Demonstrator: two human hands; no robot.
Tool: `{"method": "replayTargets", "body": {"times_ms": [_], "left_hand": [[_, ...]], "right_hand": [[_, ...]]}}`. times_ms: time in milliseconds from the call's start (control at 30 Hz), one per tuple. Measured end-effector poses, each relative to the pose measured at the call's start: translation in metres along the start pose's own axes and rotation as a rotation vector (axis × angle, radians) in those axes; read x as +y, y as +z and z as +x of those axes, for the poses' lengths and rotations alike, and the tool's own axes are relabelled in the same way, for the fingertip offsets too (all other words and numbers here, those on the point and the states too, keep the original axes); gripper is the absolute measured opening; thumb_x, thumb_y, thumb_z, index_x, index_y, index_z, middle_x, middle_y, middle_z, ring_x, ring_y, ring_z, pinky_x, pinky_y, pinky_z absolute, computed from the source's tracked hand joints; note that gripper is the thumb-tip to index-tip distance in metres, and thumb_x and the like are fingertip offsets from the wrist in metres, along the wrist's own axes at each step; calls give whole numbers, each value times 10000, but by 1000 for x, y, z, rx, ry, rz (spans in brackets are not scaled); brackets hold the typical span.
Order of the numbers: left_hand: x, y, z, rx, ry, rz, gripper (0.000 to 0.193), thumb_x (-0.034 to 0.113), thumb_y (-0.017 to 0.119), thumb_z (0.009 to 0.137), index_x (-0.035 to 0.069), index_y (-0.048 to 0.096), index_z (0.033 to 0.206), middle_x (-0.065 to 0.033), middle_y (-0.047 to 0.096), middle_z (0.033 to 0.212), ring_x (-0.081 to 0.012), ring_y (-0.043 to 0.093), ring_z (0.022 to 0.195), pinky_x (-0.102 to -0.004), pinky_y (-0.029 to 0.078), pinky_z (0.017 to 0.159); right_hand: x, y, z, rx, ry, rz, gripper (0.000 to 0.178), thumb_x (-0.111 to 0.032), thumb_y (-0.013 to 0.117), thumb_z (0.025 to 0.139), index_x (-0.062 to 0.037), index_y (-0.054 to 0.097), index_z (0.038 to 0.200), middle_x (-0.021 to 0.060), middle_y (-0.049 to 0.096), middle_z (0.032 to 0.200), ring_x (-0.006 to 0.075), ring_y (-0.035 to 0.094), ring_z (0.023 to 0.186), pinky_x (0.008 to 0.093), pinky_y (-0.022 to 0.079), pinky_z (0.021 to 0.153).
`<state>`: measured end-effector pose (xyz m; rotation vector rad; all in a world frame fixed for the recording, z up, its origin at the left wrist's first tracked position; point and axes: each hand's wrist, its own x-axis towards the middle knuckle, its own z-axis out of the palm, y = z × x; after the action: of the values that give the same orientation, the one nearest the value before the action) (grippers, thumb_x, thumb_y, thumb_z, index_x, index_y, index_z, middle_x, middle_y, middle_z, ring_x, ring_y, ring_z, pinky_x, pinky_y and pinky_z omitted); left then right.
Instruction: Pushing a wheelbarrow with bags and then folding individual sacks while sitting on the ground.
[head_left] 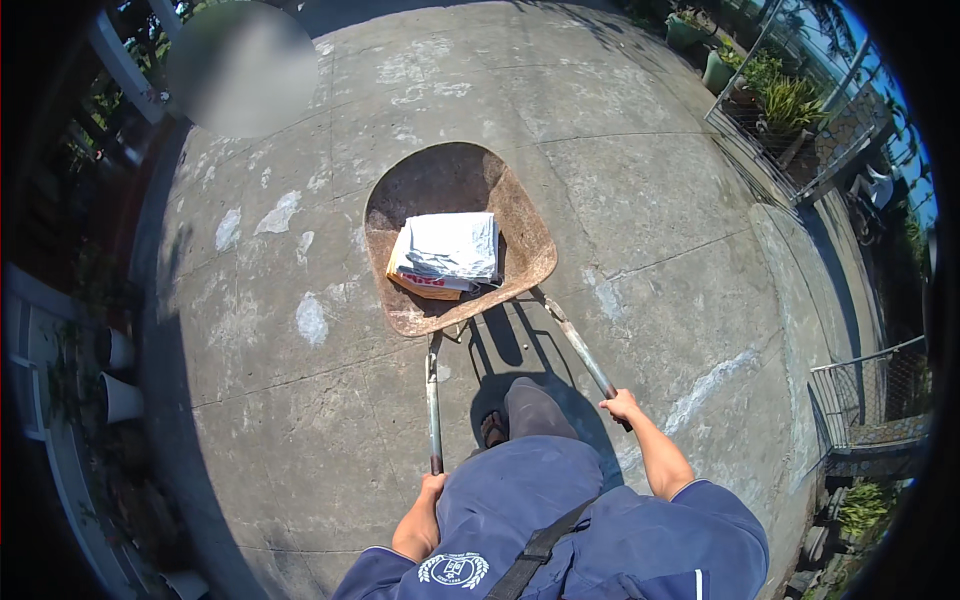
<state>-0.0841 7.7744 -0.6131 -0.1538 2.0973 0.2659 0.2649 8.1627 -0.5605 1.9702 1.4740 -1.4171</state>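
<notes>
A rusty wheelbarrow (520, 225) stands in front of me, its tray facing up. My left hand (433, 485) is closed round the end of its left handle, beside my body. Farther out to the right, my right hand (622, 405) grips the dark end of the other handle. Inside the tray lies a stack of folded white sacks (450, 240), with an orange-edged one showing at the bottom. The wheel is hidden beneath the tray.
Cracked concrete pavement (640, 210) with pale patches surrounds the wheelbarrow. White plant pots (122, 397) line the shaded left side. On the right are a wire mesh gate (765, 140), green potted plants (785, 100) and a lower mesh panel (880, 385).
</notes>
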Motion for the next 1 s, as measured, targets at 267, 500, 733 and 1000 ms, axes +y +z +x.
{"method": "replayTargets", "body": {"times_ms": [267, 500, 733, 1000], "left_hand": [[221, -48, 65, 9, -10, -151, 198, 180, 714, 669, 24, 616, 741, -81, 603, 617, -176, 572, 492, -335, 459, 450], [432, -117, 138, 27, -64, -188, 213, 209, 702, 677, 56, 622, 801, -68, 600, 615, -170, 582, 494, -333, 455, 438], [600, -168, 220, 41, -199, -142, 305, 256, 717, 663, 42, 643, 866, -69, 640, 680, -174, 627, 559, -320, 499, 514], [789, -251, 285, 38, -213, -88, 236, 239, 701, 664, 38, 644, 774, -75, 623, 626, -178, 622, 536, -321, 495, 490]], "right_hand": [[-185, -47, 152, -11, 97, 12, 153, -111, 674, 699, 12, 585, 694, 88, 570, 563, 181, 562, 445, 324, 465, 417], [-385, -99, 275, -43, -41, -24, 244, -135, 723, 705, -35, 505, 665, 67, 506, 519, 190, 503, 405, 348, 420, 384], [-537, -123, 404, -160, -64, 37, 268, -135, 723, 705, -39, 473, 712, 61, 486, 533, 187, 497, 412, 353, 426, 383], [-723, -156, 505, -174, 35, 7, 210, -109, 712, 704, -11, 535, 757, 84, 527, 552, 203, 527, 431, 357, 445, 395]]}}
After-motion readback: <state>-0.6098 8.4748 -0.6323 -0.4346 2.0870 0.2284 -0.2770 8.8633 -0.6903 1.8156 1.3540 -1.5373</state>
